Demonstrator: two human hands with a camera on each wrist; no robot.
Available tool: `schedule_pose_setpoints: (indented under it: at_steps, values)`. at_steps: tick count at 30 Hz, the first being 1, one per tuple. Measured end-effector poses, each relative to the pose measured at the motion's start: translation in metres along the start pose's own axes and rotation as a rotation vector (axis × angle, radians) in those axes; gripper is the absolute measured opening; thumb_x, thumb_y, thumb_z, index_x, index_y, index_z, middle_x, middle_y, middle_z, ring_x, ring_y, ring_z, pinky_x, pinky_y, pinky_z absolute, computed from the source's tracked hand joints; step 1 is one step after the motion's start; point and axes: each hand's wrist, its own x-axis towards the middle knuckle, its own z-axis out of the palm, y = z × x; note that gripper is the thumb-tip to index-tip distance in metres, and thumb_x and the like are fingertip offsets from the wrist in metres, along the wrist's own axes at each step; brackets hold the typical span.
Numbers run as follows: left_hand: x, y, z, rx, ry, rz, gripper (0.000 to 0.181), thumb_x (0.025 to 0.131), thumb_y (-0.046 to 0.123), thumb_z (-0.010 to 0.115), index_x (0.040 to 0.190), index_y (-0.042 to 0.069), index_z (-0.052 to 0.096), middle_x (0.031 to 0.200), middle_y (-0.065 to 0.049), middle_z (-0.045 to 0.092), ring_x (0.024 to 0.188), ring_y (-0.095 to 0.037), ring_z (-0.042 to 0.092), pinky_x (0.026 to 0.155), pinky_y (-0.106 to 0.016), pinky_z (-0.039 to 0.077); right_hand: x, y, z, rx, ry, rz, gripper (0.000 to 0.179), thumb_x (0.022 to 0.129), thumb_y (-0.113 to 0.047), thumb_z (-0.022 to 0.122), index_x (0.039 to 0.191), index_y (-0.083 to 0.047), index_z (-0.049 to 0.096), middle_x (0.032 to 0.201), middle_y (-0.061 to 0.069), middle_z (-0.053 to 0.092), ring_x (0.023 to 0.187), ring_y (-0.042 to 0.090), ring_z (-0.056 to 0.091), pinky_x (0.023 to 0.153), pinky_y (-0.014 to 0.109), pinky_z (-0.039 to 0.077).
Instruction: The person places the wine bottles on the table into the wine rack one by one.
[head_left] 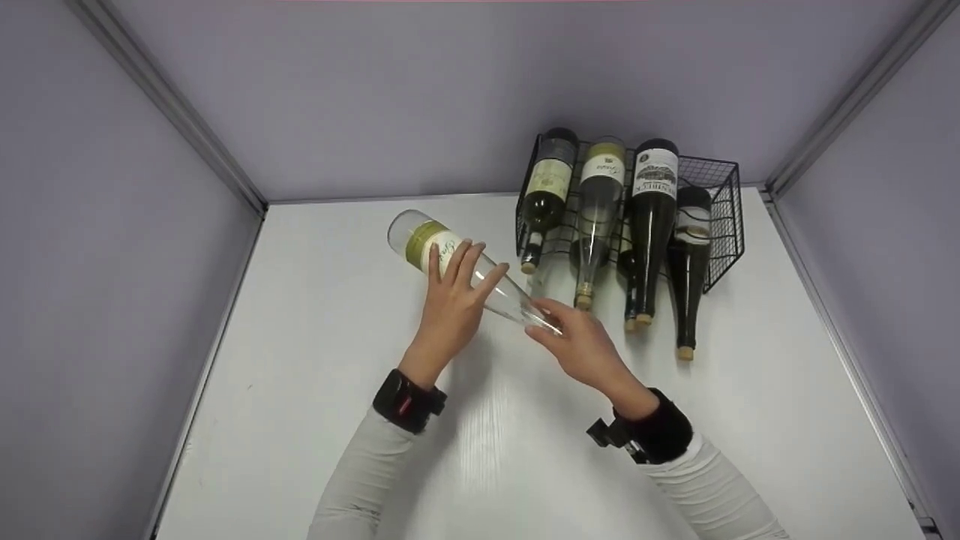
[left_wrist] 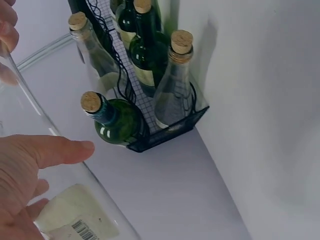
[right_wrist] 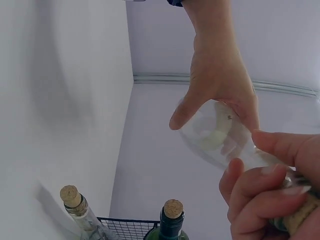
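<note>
A clear glass wine bottle (head_left: 504, 296) is held aslant above the white table, its base toward the upper left and its neck toward the lower right. It has a cream label with an olive-green band. My left hand (head_left: 452, 304) grips the body around the label, fingers spread across it; the left wrist view shows the thumb (left_wrist: 65, 151) stretched along the glass. Around the neck, my right hand (head_left: 583, 343) curls its thumb and fingers, covering most of the neck end. In the right wrist view, a cork (right_wrist: 301, 215) shows among those fingers.
At the back right stands a black wire rack (head_left: 738, 225). On top lie a green bottle (head_left: 551, 177), a clear bottle (head_left: 600, 199) and two dark bottles (head_left: 654, 232), corks facing front. More bottles lie below them. Pale walls enclose the white table (head_left: 315, 360) on three sides.
</note>
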Motion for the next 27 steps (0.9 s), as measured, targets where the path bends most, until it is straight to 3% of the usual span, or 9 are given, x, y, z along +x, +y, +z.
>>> schedule_pose_setpoints:
  at_steps: [7, 10, 15, 22, 24, 27]
  values:
    - [0.000, 0.007, -0.006, -0.144, -0.056, -0.014, 0.089, 0.070, 0.016, 0.087, 0.147, 0.022, 0.044, 0.156, -0.022, 0.021, 0.147, -0.037, 0.014, 0.114, -0.059, 0.013, 0.001, 0.004, -0.004, 0.074, 0.075, 0.024, 0.045, 0.096, -0.023, 0.067, 0.136, -0.004, 0.058, 0.113, 0.016, 0.068, 0.107, 0.030, 0.063, 0.086, 0.047, 0.051]
    - [0.000, 0.011, -0.006, -0.225, -0.005, -0.023, 0.087, 0.074, 0.024, 0.086, 0.148, 0.017, 0.040, 0.156, -0.024, 0.020, 0.147, -0.038, 0.014, 0.113, -0.059, 0.020, 0.002, 0.004, -0.007, 0.090, 0.107, 0.033, 0.045, 0.096, -0.023, 0.067, 0.135, -0.004, 0.058, 0.113, 0.016, 0.068, 0.107, 0.030, 0.063, 0.086, 0.048, 0.051]
    - [0.000, 0.019, -0.002, -0.290, 0.052, -0.033, 0.080, 0.083, 0.031, 0.080, 0.148, 0.011, 0.037, 0.154, -0.026, 0.023, 0.145, -0.038, 0.021, 0.112, -0.056, 0.026, 0.003, 0.004, -0.014, 0.143, 0.142, 0.070, 0.048, 0.097, -0.023, 0.065, 0.138, -0.001, 0.053, 0.132, 0.022, 0.058, 0.123, 0.036, 0.054, 0.096, 0.051, 0.047]
    - [0.000, 0.031, -0.001, -0.403, -0.015, -0.064, 0.072, 0.093, 0.042, 0.066, 0.150, 0.010, 0.036, 0.155, -0.025, 0.024, 0.141, -0.037, 0.030, 0.113, -0.051, 0.026, 0.005, 0.008, -0.026, 0.229, 0.188, 0.139, 0.053, 0.098, -0.022, 0.064, 0.142, 0.002, 0.047, 0.141, 0.022, 0.049, 0.129, 0.035, 0.049, 0.100, 0.045, 0.045]
    - [0.000, 0.034, -0.002, -0.462, -0.054, -0.088, 0.071, 0.095, 0.044, 0.062, 0.151, 0.010, 0.034, 0.156, -0.025, 0.023, 0.139, -0.037, 0.032, 0.111, -0.051, 0.029, 0.005, 0.009, -0.029, 0.257, 0.201, 0.150, 0.053, 0.098, -0.021, 0.064, 0.142, 0.003, 0.046, 0.139, 0.022, 0.051, 0.124, 0.033, 0.054, 0.096, 0.039, 0.048]
    - [0.001, 0.039, -0.005, -0.557, -0.118, -0.124, 0.071, 0.098, 0.044, 0.058, 0.153, 0.008, 0.031, 0.156, -0.025, 0.021, 0.138, -0.039, 0.034, 0.109, -0.051, 0.034, 0.003, 0.011, -0.035, 0.298, 0.227, 0.167, 0.052, 0.098, -0.020, 0.063, 0.142, 0.002, 0.047, 0.130, 0.023, 0.058, 0.108, 0.028, 0.062, 0.081, 0.028, 0.052]
